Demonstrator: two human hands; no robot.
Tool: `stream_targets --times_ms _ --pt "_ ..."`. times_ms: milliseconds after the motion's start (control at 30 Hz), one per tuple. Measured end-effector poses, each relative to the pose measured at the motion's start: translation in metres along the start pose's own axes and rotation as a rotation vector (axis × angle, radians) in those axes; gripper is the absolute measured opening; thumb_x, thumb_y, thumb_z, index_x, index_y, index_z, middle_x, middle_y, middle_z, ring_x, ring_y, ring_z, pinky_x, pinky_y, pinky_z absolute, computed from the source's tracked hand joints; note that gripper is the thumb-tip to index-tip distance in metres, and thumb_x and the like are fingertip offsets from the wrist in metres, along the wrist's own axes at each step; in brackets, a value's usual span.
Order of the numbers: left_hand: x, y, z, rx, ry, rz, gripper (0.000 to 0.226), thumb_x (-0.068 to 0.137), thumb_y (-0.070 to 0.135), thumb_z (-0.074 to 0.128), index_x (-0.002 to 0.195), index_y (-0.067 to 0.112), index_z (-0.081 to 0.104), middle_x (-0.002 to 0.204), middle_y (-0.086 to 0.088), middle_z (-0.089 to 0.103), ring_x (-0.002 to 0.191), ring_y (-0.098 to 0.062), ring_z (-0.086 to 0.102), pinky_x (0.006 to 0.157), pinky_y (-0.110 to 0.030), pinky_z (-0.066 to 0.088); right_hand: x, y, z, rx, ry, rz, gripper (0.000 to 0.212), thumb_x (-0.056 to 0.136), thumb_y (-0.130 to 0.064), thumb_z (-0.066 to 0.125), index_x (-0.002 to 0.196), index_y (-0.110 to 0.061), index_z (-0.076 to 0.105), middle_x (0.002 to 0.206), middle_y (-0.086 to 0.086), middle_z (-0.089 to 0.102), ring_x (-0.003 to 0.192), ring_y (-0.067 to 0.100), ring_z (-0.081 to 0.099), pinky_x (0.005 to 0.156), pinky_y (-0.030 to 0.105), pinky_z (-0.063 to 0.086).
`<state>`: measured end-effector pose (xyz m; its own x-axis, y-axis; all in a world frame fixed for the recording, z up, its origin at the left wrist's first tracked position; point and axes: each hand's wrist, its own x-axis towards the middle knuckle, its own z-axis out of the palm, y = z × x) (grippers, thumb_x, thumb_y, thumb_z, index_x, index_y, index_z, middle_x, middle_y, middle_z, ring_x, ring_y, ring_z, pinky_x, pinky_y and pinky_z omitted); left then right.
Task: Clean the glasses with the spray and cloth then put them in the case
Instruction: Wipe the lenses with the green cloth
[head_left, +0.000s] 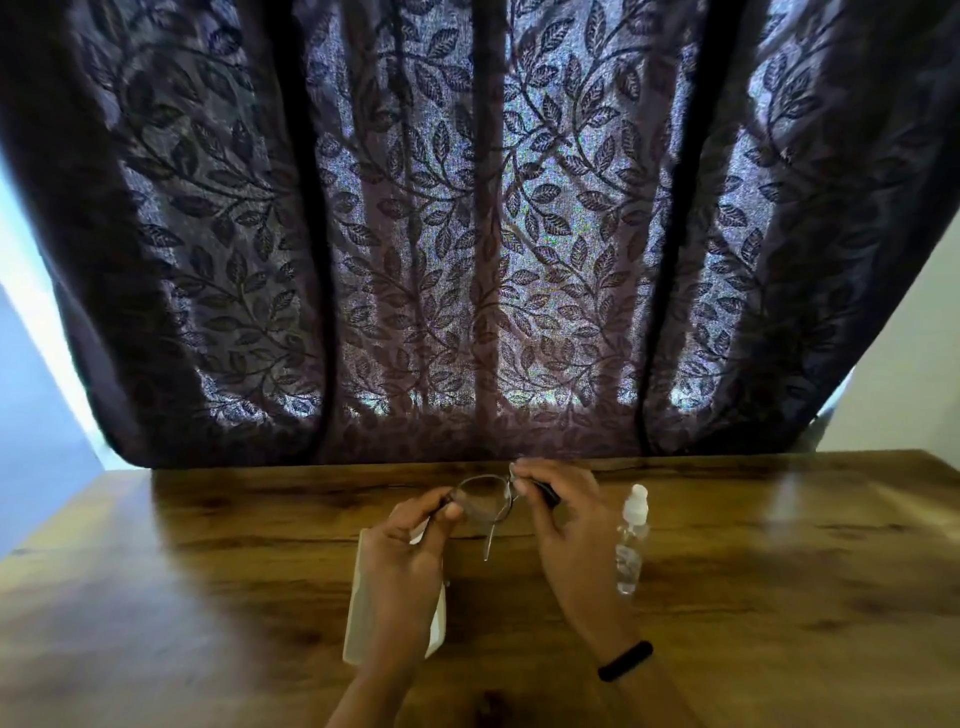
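Note:
Thin metal-framed glasses (485, 498) are held above the wooden table (753, 571) between both hands. My left hand (408, 561) pinches the frame's left end. My right hand (558, 514) pinches the right end near the hinge, where a dark temple tip sticks out. One temple hangs down between the hands. A white glasses case (358, 608) lies on the table under my left hand, mostly hidden by it. A clear spray bottle (631, 540) with a white cap stands just right of my right hand. No cloth is plainly visible.
A dark curtain (467, 234) with a leaf pattern hangs behind the table's far edge, lit from behind. A black band sits on my right wrist (625, 661). Pale wall shows at both sides.

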<state>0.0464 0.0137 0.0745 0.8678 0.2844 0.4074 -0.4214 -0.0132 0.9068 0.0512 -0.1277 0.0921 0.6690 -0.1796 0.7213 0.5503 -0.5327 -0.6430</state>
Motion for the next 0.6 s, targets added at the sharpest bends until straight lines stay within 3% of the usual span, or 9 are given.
stream_targets --times_ms 67,200,433,533,600 --pt "0.000 0.004 0.000 -0.031 0.000 0.002 0.019 0.069 0.022 0.068 0.076 0.038 0.073 0.085 0.012 0.074 0.082 -0.003 0.068 0.070 -0.009 0.048 -0.002 -0.002 0.000 -0.029 -0.003 -0.056 0.016 0.080 -0.006 0.067 0.095 -0.012 0.070 0.095 -0.011 0.065 0.094 0.000 0.053 0.084 0.006 0.042" --pt "-0.001 0.007 0.000 -0.041 0.017 0.026 0.046 0.073 -0.003 0.067 0.066 0.042 0.072 0.074 0.019 0.073 0.076 0.003 0.067 0.066 -0.006 0.048 0.002 0.005 -0.004 -0.084 -0.010 -0.097 0.015 0.081 -0.007 0.066 0.095 -0.011 0.070 0.095 -0.012 0.063 0.092 -0.003 0.050 0.084 0.006 0.040" --pt "-0.001 0.011 -0.002 -0.048 0.023 0.042 0.039 0.072 0.000 0.067 0.069 0.039 0.073 0.078 0.017 0.073 0.076 0.003 0.067 0.065 -0.006 0.048 0.010 0.025 -0.008 -0.036 0.020 0.071 0.012 0.082 -0.012 0.065 0.093 -0.015 0.068 0.084 -0.019 0.060 0.085 0.010 0.059 0.074 0.009 0.045" --pt "-0.002 0.013 -0.002 -0.063 0.017 0.034 0.029 0.069 0.011 0.066 0.071 0.039 0.073 0.079 0.017 0.073 0.077 0.001 0.067 0.066 -0.006 0.048 0.011 0.030 -0.007 0.004 0.005 0.149 0.013 0.084 -0.013 0.063 0.096 -0.014 0.068 0.086 -0.012 0.063 0.087 0.013 0.061 0.074 0.013 0.047" --pt "-0.001 0.011 -0.003 -0.058 0.016 0.033 0.032 0.069 0.008 0.067 0.070 0.038 0.073 0.078 0.016 0.074 0.076 0.000 0.067 0.065 -0.007 0.049 0.011 0.033 -0.007 0.010 -0.024 0.188 0.012 0.084 -0.014 0.063 0.096 -0.014 0.067 0.088 -0.007 0.066 0.087 0.011 0.062 0.073 0.012 0.048"
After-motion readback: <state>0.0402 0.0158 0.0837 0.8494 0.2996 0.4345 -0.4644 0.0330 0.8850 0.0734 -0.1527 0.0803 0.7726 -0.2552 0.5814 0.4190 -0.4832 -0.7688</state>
